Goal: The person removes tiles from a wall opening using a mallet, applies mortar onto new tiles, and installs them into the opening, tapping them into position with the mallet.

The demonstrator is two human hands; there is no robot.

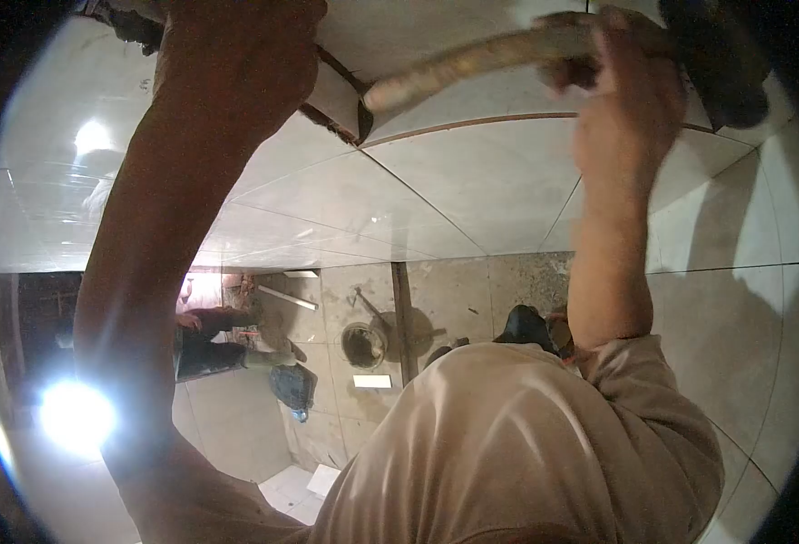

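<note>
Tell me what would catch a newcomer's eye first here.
Probably the glaring light at lower left, flaring beside the left forearm. Next comes the mallet at the upper right, gripped in the right hand, its wooden handle reaching leftward in front of the tiles. Then the eye may drop to the bucket on the floor, just below the picture's middle.

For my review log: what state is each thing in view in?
Mallet: held, handle slanting
Right hand: closed around mallet, blurred
Left hand: partly out of frame, grip unclear
Tile behind mallet: brown edge exposed
Bucket: open-topped
Light: lit
</note>
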